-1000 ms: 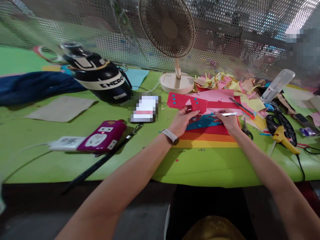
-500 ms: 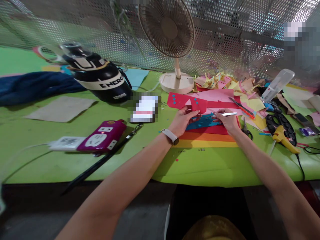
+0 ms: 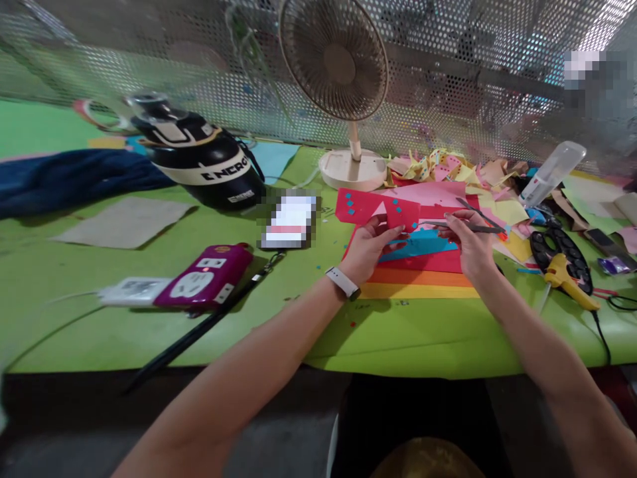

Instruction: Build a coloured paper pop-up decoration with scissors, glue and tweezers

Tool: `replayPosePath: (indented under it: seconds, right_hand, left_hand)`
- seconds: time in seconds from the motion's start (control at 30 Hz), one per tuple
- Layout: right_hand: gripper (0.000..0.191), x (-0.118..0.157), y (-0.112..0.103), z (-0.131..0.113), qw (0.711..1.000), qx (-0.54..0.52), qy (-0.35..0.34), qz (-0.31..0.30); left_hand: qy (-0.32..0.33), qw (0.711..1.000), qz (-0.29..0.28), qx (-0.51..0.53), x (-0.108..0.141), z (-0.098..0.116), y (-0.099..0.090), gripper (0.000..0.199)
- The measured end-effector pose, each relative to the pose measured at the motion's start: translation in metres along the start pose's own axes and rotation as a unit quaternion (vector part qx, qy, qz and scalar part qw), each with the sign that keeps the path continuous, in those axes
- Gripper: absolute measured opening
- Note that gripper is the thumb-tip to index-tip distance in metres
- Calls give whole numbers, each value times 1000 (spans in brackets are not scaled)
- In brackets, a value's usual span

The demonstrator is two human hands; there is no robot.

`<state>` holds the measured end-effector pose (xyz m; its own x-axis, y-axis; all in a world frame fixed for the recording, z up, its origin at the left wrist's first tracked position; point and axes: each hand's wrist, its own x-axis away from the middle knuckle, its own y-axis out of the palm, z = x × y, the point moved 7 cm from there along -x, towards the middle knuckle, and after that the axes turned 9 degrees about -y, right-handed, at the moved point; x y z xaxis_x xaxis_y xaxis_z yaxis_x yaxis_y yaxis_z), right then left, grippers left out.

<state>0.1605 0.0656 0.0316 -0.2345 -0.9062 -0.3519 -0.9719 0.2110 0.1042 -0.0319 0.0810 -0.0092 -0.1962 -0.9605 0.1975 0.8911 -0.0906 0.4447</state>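
Note:
My left hand [image 3: 371,249] is closed on a red paper card [image 3: 363,206], holding it tilted above the paper stack. Small blue diamonds and a pink triangle [image 3: 381,208] show on the card. In my right hand [image 3: 470,242] is a pair of slim metal tweezers [image 3: 480,228], gripped in a pinch. Their tips point left and reach the card's right edge, close to a blue diamond [image 3: 415,226]. Below the hands lies a blue paper sheet [image 3: 423,245] with cut-outs, on top of red, orange [image 3: 413,275] and yellow sheets.
A fan [image 3: 353,169] stands behind the papers. On the left are a black jug [image 3: 209,169], a phone [image 3: 290,222] and a purple power strip [image 3: 206,279]. Paper scraps [image 3: 442,166], a craft knife [image 3: 475,209], a yellow glue gun [image 3: 567,282] and a clear bottle [image 3: 555,172] lie to the right.
My right hand has lifted off the blue sheet, and the tweezers' tips are now at the red card's right edge. A blue diamond now shows there. My left hand still holds the card.

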Motion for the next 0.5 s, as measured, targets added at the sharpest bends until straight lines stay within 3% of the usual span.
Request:
replayPosePath:
  seconds: [0.5]
  right_hand:
    - [28,5,4,-6,1000,0,-21,5]
  left_hand:
    - [-8,998,-59,-16,12,-7,16,36]
